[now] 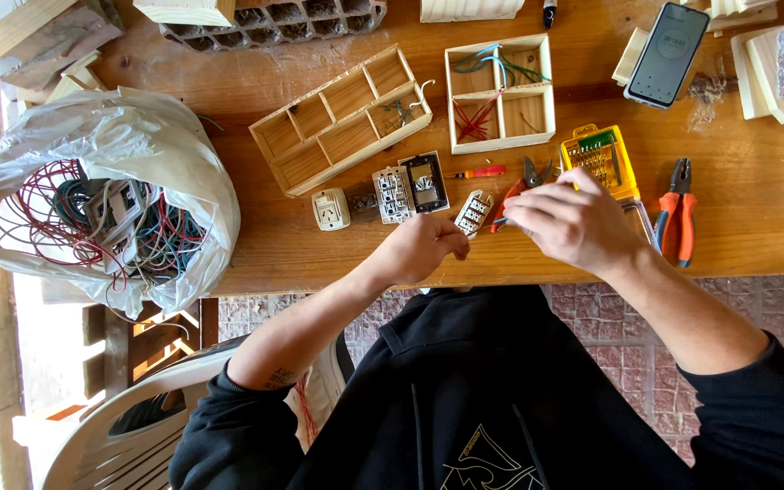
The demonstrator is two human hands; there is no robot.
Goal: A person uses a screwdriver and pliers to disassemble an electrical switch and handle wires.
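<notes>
My left hand (421, 247) pinches the white socket module (474, 213) on the table (319, 254), fingers closed on its lower end. My right hand (569, 222), just beside it, grips a thin screwdriver (499, 220) pointed at the module.

Black hoodie with drawstrings, pale chest graphic, sleeves pushed up, small forearm tattoo
</notes>
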